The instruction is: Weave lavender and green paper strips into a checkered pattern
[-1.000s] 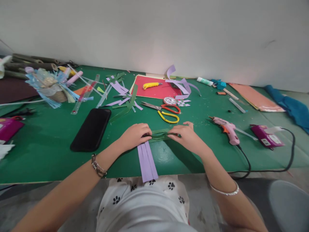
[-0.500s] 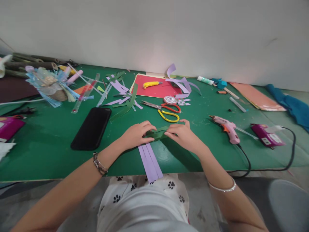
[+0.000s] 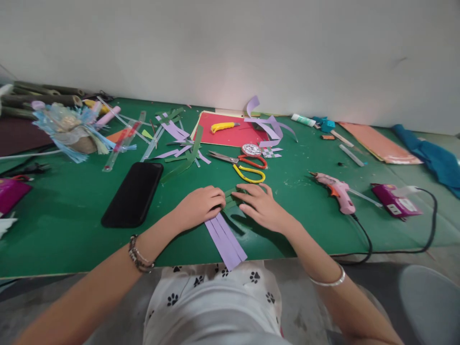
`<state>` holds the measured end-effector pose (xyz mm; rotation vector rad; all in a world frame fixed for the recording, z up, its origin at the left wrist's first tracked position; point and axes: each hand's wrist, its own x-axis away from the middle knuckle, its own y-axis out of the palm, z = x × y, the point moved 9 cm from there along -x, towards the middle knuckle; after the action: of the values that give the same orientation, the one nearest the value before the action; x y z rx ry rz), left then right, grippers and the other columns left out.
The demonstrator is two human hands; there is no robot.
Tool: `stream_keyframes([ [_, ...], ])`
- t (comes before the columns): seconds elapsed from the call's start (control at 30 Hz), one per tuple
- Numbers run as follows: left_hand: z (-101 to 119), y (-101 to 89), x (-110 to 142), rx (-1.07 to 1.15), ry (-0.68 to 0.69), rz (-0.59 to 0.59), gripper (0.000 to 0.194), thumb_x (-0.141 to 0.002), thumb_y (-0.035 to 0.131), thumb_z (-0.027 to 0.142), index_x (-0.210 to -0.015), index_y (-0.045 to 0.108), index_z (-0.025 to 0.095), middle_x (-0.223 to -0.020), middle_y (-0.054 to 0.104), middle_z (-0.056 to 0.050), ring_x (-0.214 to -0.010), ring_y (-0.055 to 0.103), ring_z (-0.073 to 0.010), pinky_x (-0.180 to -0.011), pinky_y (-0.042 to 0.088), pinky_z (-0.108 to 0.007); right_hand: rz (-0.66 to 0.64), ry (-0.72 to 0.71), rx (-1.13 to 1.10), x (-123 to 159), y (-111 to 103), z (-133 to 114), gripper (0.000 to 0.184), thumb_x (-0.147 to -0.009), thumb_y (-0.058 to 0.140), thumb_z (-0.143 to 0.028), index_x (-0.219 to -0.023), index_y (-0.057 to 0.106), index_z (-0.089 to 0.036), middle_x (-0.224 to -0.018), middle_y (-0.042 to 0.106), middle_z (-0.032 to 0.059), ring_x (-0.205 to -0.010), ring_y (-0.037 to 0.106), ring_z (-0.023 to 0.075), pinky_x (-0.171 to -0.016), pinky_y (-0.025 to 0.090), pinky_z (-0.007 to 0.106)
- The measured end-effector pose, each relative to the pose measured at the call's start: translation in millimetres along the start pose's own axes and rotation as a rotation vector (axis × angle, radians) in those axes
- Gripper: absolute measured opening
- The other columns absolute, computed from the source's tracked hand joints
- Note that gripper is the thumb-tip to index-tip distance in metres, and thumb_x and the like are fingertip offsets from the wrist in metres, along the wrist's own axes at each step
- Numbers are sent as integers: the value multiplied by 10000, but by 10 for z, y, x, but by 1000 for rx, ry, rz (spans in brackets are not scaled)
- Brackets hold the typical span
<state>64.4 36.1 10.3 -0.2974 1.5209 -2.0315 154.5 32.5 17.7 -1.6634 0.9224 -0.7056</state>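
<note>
Purple paper strips (image 3: 226, 242) lie side by side on the green table and reach down over its front edge. Their upper end runs under my left hand (image 3: 201, 207), whose curled fingers are closed on it. Green paper strips (image 3: 232, 199) show between my two hands, crossing near the top of the purple ones; how they interlace is hidden by my fingers. My right hand (image 3: 264, 207) rests with fingers stretched and apart over the right ends of the green strips. Just beyond the hands lie scissors (image 3: 249, 173) with one red and one yellow handle.
A black phone (image 3: 132, 194) lies at left. Behind are a yellow cutter (image 3: 223, 126) on red paper (image 3: 219, 137), a tape roll (image 3: 251, 150) and loose purple strips (image 3: 275, 129). A pink glue gun (image 3: 336, 189) and its cord lie right, beside a purple power box (image 3: 397, 201).
My right hand has gone from pinching a green strip to lying with its fingers spread. My left fingers have curled down over the strips. The purple strips' lower end has swung slightly right.
</note>
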Motion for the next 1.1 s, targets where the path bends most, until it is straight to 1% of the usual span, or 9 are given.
stream_keyframes([
  [0.1, 44, 29, 4, -144, 4, -24, 91, -830, 487, 139, -826, 575, 161, -943, 613, -50, -835, 557, -175, -694, 408, -276, -28, -26, 130, 18, 116, -60, 486, -889, 292, -492, -1270, 478, -257, -1424, 338, 98, -1288, 294, 274, -1013, 191, 528],
  [0.2, 70, 34, 3, -249, 5, -23, 62, -821, 514, 133, -820, 568, 163, -918, 618, -37, -811, 557, -168, -644, 390, -265, -24, -23, 224, 21, 150, -57, 524, -878, 276, -533, -1307, 435, -276, -1450, 291, 84, -1305, 256, 290, -1019, 173, 536],
  [0.33, 87, 27, 5, -278, 17, -16, 49, -820, 530, 137, -811, 565, 170, -891, 617, -17, -770, 547, -152, -627, 380, -257, 12, 42, 308, 37, 103, 62, 534, -887, 226, -535, -1323, 410, -287, -1442, 313, 73, -1307, 258, 282, -1017, 182, 530],
  [0.5, 77, 19, 5, -260, 9, -15, 53, -824, 526, 137, -815, 567, 169, -894, 615, -14, -774, 544, -147, -635, 380, -253, 49, 91, 359, 43, 49, 146, 513, -898, 211, -511, -1293, 453, -291, -1428, 340, 66, -1285, 309, 273, -1004, 220, 524],
  [0.73, 74, 7, 5, -235, 11, -4, 75, -827, 505, 133, -801, 567, 166, -871, 612, -19, -755, 539, -149, -627, 375, -255, 114, 165, 403, 49, -19, 254, 529, -896, 253, -485, -1258, 502, -190, -1388, 400, 98, -1270, 336, 280, -1005, 255, 503],
  [0.87, 59, -4, -1, -156, 11, 3, 97, -826, 485, 123, -793, 567, 162, -888, 609, -34, -779, 540, -161, -663, 386, -268, 128, 126, 336, 23, -22, 265, 500, -893, 270, -466, -1224, 525, -191, -1392, 397, 85, -1258, 356, 271, -1013, 259, 498],
  [0.97, 7, -35, 6, -7, -19, 15, 91, -822, 483, 140, -784, 562, 163, -897, 596, -39, -811, 538, -167, -709, 400, -281, 244, 122, 194, 49, -162, 342, 470, -893, 274, -424, -1223, 506, -181, -1333, 462, 106, -1199, 428, 240, -987, 319, 462],
  [1.03, -45, -94, 24, 102, -51, 58, 85, -813, 482, 152, -771, 555, 166, -910, 580, -42, -841, 524, -167, -758, 405, -290, 392, 158, 94, 144, -363, 471, 451, -881, 300, -394, -1204, 503, -155, -1221, 543, 134, -1123, 488, 226, -936, 382, 413],
  [1.1, -111, -182, 56, 184, -92, 129, 73, -799, 489, 171, -749, 544, 168, -936, 559, -50, -884, 502, -175, -815, 400, -310, 526, 228, 67, 314, -580, 645, 393, -859, 334, -362, -1114, 549, -155, -1089, 591, 132, -1029, 536, 221, -882, 419, 389],
])
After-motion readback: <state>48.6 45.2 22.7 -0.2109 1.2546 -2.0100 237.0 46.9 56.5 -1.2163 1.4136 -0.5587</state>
